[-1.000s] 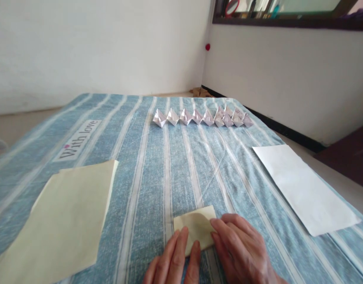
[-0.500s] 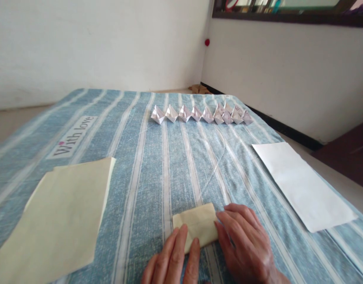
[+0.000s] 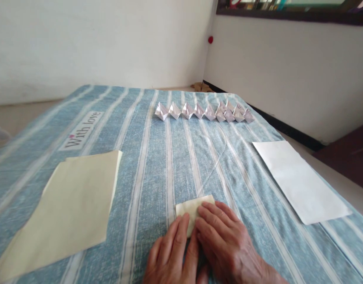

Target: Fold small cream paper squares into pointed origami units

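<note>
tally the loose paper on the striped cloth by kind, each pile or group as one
Small folded pale-yellow paper piece under the left hand and right hand: 1
Large pale-yellow paper pile: 1
White rectangular paper sheet or pile: 1
Group of pointed whitish folded-paper shapes: 1
Total: 4

Striped blue-and-white cloth (image 3: pixel 151 177) as landmark. Beyond it — plain white wall (image 3: pixel 95 43), faintly smudged. Right of it — second pale wall (image 3: pixel 287 71), black skirting (image 3: pixel 287 128) at foot, dark-framed opening (image 3: pixel 293 16) high up. Left of it, pale floor (image 3: pixel 18 116). Light soft.
</note>
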`<state>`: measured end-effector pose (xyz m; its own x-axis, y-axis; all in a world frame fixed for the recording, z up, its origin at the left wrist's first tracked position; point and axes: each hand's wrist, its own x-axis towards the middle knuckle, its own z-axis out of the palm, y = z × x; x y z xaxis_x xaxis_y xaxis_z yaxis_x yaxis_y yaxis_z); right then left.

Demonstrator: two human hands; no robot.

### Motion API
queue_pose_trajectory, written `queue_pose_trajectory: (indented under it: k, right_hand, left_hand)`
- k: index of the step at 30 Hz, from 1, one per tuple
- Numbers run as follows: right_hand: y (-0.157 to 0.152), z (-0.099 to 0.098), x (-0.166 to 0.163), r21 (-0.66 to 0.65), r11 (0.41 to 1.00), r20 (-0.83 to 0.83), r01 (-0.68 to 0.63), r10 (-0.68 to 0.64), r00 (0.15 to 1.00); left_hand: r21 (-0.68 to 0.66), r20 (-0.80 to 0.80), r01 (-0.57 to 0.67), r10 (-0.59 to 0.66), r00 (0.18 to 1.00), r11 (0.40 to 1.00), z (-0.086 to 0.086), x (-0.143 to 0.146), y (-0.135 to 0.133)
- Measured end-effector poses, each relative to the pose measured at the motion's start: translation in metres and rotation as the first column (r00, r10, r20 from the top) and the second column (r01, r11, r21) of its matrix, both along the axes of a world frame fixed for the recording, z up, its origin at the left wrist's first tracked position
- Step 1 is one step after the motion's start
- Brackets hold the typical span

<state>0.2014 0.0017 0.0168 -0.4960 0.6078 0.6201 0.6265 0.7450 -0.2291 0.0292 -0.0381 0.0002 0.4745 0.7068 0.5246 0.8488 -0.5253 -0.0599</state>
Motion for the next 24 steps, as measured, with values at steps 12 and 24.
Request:
queue_pose_trajectory:
  k: [12, 24]
  right_hand:
    - [-0.004, 0.0, 0.001, -0.036, 0.998, 0.085, 0.044, -0.04, 0.996]
    - [-0.003, -0.006, 0.006, 0.047, 0.999, 0.189, 0.009, -0.017, 0.982]
  left_hand:
    - [-0.171, 0.219, 0.007, 0.032, 0.975, 0.985, 0.017, 0.006, -0.008]
    - [-0.527, 0.519, 0.256, 0.068, 0.852, 0.81, 0.036, -0.024, 0.016]
